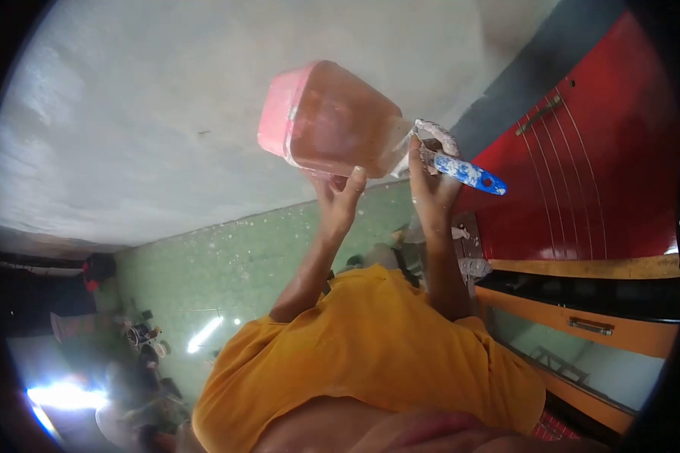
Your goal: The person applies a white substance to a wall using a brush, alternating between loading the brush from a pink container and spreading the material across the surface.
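A plastic container [347, 121] with a pink end and cloudy, see-through sides is tilted in front of the pale wall. My left hand [338, 198] grips it from below, thumb along its side and the other fingers partly hidden behind it. Close by its narrower end, my right hand [433, 185] is closed around a tool with a blue handle [472, 174], spattered white and with a hole at its tip. The tool's working end is hidden. A curved, white-smeared piece [440, 134] arches over the right fingers.
A pale grey wall [143, 98] fills the upper left, above green floor tiles [227, 257] speckled white. Red panels [582, 166] and an orange drawer front [619, 328] stand on the right. Clutter [147, 340] and bright light are at lower left.
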Tool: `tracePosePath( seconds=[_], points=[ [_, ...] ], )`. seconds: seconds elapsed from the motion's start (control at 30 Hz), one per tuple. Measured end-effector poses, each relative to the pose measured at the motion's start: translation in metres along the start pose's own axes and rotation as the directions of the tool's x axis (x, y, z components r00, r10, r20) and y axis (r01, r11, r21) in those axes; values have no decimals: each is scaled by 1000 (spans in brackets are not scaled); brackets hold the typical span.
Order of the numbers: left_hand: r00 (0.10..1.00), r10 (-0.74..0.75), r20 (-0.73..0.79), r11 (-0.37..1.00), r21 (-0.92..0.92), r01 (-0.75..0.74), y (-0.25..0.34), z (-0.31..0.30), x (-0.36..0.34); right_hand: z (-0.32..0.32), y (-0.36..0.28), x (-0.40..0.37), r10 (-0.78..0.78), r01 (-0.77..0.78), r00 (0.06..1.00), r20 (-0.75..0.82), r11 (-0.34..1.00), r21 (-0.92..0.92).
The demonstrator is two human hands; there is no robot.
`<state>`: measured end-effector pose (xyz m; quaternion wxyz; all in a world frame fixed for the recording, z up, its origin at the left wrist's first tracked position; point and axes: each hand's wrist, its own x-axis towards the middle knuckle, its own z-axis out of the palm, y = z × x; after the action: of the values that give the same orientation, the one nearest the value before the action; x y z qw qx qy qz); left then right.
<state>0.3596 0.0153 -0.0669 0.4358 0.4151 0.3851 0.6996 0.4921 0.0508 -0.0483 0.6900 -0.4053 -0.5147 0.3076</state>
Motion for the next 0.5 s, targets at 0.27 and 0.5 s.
tracePosePath(
  seconds=[0.27, 0.5],
  points=[
    [963, -176, 202, 977, 157, 146, -26, 6, -16, -7, 13, 5, 75, -68, 996, 41, 986, -149],
    [981, -81, 174, 996, 60, 71, -28, 50, -6, -40, 22, 20, 104, -106, 993, -47, 993, -47]
  ],
)
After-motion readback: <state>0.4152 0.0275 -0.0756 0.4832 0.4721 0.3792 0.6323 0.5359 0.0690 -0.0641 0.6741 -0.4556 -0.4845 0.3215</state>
